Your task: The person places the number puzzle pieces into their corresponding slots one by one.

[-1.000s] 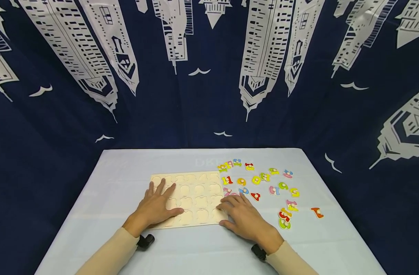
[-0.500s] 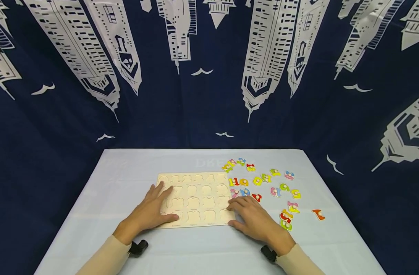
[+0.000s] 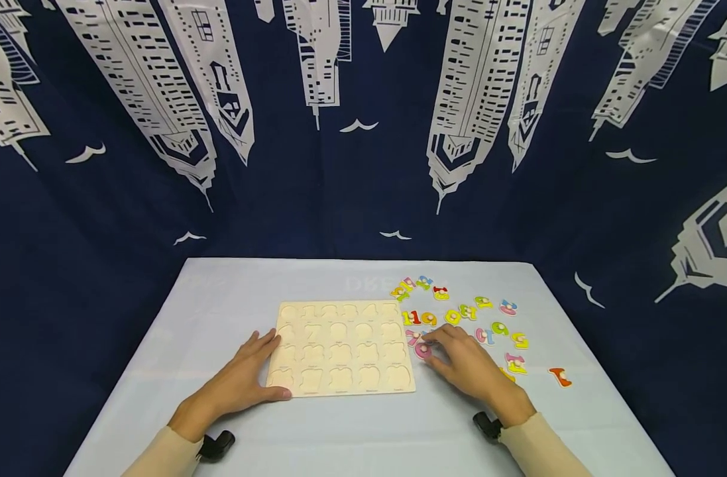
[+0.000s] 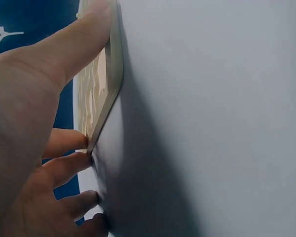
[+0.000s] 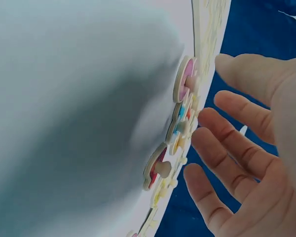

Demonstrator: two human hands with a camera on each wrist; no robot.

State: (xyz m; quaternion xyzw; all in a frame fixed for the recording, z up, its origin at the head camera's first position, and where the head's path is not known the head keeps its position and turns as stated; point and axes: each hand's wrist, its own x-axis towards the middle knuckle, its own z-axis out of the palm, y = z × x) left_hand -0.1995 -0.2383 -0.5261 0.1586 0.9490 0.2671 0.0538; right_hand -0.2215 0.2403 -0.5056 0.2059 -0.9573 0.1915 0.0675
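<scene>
A pale wooden puzzle board (image 3: 340, 348) with rows of shallow cut-out recesses lies flat on the table. At its left side rests my left hand (image 3: 234, 379), the thumb on the near left corner. In the left wrist view, the fingertips (image 4: 84, 143) touch the board's side edge. My right hand (image 3: 473, 368) hovers just right of the board with thumb and fingers apart. Below its fingertips lies a round pink knobbed puzzle piece (image 3: 422, 351). The right wrist view shows a gap between the fingers and that pink piece (image 5: 185, 81).
Several colourful number pieces with knobs spread over the right of the white table (image 3: 363, 437), among them a red one (image 3: 440, 293) and an orange-red one (image 3: 560, 377) farthest right. A dark blue curtain (image 3: 339, 199) with white buildings hangs behind.
My left hand has drawn back from the board's surface to its left edge. The board has shifted slightly right. My right hand has left the board's right edge and moved over the pieces.
</scene>
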